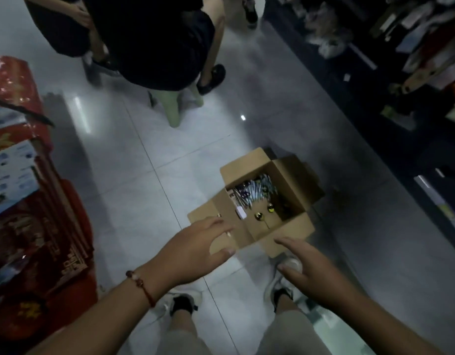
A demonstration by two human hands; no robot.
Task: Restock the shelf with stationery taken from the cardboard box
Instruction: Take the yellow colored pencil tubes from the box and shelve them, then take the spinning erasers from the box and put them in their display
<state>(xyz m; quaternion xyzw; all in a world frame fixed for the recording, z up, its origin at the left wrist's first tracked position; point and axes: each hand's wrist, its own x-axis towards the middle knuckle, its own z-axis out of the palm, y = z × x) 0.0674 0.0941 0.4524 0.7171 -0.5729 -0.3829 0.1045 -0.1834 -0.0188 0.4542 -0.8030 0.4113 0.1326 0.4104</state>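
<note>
An open cardboard box (290,175) stands on the tiled floor in front of my feet, flaps spread. Inside lies a heap of pens and other stationery (254,192), with two small round gold items beside it. My left hand (195,248) hovers over the box's near-left flap, fingers apart, holding nothing. My right hand (313,267) is spread open just below the box's near edge, also holding nothing. A dark shelf (400,73) full of blurred goods runs along the right side.
A person in black sits on a pale green stool (175,108) straight ahead; a second person is at the top left. Red packaged goods and boxes (29,201) are stacked on the left. Glossy tiles lie between the box and the stool.
</note>
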